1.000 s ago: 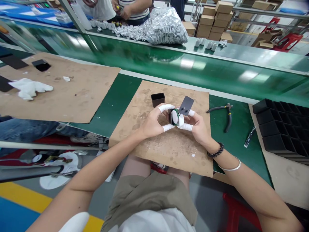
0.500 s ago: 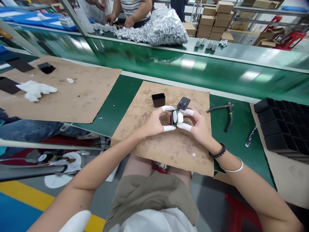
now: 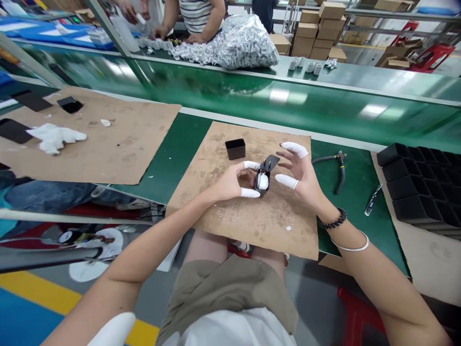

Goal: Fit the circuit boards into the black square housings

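Observation:
Between the thumb and fingers of my left hand (image 3: 237, 181) is a small black case (image 3: 262, 192) with a white part (image 3: 263, 181) sitting inside it. A flat black plate (image 3: 270, 163) with small metal pins leans at the top of the case. My right hand (image 3: 302, 173) is just to the right, apart from the case, its fingers spread and nothing in them. White finger cots cover thumb and fingertip on both hands. An open black box (image 3: 235, 149) stands behind my left hand on the cardboard sheet (image 3: 230, 218).
Cutting pliers (image 3: 340, 170) and a small screwdriver-like tool (image 3: 373, 200) lie to the right, before stacked black boxes (image 3: 414, 182). At left, a white glove (image 3: 55, 138) rests on another cardboard (image 3: 118, 151). Across a green barrier (image 3: 234, 93), people work beside a bag of white parts (image 3: 248, 43).
My right hand has let go of the white part and drawn back to the right, opening. The white part now sits inside the black case, and the plate has tilted lower.

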### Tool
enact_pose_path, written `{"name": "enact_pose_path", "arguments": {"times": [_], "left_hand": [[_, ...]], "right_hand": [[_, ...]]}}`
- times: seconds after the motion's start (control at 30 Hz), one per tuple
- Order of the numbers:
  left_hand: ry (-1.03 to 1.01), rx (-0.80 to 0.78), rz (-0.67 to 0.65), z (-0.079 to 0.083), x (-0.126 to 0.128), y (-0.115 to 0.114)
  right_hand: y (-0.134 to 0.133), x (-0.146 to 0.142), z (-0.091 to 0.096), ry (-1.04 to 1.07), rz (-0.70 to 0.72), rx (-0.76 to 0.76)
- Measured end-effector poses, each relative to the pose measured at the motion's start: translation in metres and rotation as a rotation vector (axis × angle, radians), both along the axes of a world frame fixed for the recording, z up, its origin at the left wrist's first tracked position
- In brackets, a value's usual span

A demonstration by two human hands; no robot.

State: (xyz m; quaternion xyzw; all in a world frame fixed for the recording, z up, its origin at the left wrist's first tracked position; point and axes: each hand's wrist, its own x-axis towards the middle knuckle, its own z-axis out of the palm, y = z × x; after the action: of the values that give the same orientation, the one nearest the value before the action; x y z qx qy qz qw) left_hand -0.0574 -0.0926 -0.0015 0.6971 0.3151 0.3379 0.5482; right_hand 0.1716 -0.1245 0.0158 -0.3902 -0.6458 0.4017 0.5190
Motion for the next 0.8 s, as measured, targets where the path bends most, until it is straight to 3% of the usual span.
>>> {"name": "enact_pose_path", "arguments": {"times": [0.13, 0.23, 0.37, 0.5, 0.8], "left_hand": [[-0.17, -0.203, -0.229, 0.0, -0.005, 0.008], [-0.18, -0.227, -0.258, 0.001, -0.006, 0.009], [-0.014, -0.003, -0.017, 0.001, 0.0, 0.0], [0.091, 0.182, 0.243, -0.003, 0.012, -0.009], [0.278, 0.234, 0.437, 0.007, 0.023, -0.023]], "right_hand": [[-0.001, 0.004, 0.012, 0.002, 0.106, -0.081], [-0.001, 0.004, 0.014, 0.017, 0.083, -0.121], [-0.003, -0.001, 0.01, -0.059, -0.045, -0.075], [-0.012, -0.015, 0.008, -0.26, -0.277, 0.104], [-0.028, -0.041, 0.012, -0.456, -0.414, 0.215]]}}
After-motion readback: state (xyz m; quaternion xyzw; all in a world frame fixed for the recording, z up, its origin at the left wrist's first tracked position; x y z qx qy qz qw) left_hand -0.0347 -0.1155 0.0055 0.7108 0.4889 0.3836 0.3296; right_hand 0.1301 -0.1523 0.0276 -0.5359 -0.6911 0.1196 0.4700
